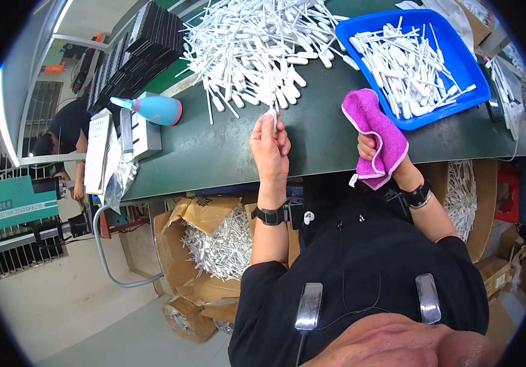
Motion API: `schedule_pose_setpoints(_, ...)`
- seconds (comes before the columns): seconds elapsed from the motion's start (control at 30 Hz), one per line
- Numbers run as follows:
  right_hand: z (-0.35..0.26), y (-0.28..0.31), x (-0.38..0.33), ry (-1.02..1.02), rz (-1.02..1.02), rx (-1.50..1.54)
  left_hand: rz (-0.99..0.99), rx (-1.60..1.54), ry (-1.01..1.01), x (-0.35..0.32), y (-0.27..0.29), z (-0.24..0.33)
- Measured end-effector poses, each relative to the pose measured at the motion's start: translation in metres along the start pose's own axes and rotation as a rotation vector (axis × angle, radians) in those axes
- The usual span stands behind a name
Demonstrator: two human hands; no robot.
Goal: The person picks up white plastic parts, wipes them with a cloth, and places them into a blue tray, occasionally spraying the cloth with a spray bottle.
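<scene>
My left hand [267, 145] is closed, its thumb and fingers pinching a white plastic stick with a wider end [274, 116]. It is over the near edge of a large heap of similar white sticks [247, 46] on the green table. Bunched in my right hand [367, 147] is a purple cloth [365, 110] with a pale edge; the fingers wrap round it and the cloth hides part of the hand. Right of the cloth, and partly behind it, a blue tray [481, 92] contains many more white sticks.
A light-blue squeeze bottle [158, 110] lies beside a white block [148, 136]. Stacked black trays [147, 46] stand at the table's far left. Below the table are cardboard boxes [205, 214] of white sticks. Another person [70, 128] bends over at the left.
</scene>
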State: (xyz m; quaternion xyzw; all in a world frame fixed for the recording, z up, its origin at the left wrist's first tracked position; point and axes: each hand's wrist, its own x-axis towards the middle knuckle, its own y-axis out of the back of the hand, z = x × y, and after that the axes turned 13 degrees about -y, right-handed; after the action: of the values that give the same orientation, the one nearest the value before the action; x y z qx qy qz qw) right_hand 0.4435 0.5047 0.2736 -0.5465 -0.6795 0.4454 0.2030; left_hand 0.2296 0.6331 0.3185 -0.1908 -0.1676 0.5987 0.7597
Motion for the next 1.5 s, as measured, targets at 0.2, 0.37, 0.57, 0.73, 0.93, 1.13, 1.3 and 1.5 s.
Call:
schedule_pose_setpoints(0.2,0.001,0.005,0.001,0.016,0.016,-0.04,0.037,-0.093,0.023,-0.006,-0.002,0.0)
schedule_pose_setpoints(0.37,0.0,-0.007,0.0,0.052,0.042,0.107,0.041,-0.022,-0.009,-0.006,0.002,-0.004)
schedule_pose_setpoints(0.57,-0.026,-0.1,0.011,0.368,0.493,0.519,-0.036,0.102,-0.054,-0.022,-0.034,0.006)
schedule_pose_setpoints(0.73,-0.002,-0.031,0.039,0.637,0.601,-0.978,-0.45,0.647,-0.086,-0.047,-0.05,-0.03)
schedule_pose_setpoints(0.93,-0.034,-0.002,0.054,0.302,-0.514,0.343,-0.54,-0.001,0.491,-0.065,-0.055,-0.023)
schedule_pose_setpoints(1.13,-0.008,-0.059,0.028,-0.163,0.341,-0.354,-0.32,0.223,0.155,-0.049,-0.063,-0.016)
schedule_pose_setpoints(1.3,-0.006,-0.025,0.018,0.922,0.628,-1.629,-0.323,0.804,-0.348,-0.023,-0.069,0.023)
schedule_pose_setpoints(1.5,0.015,-0.035,0.039,0.399,0.006,-0.478,-0.265,0.535,-0.208,0.007,-0.059,0.013)
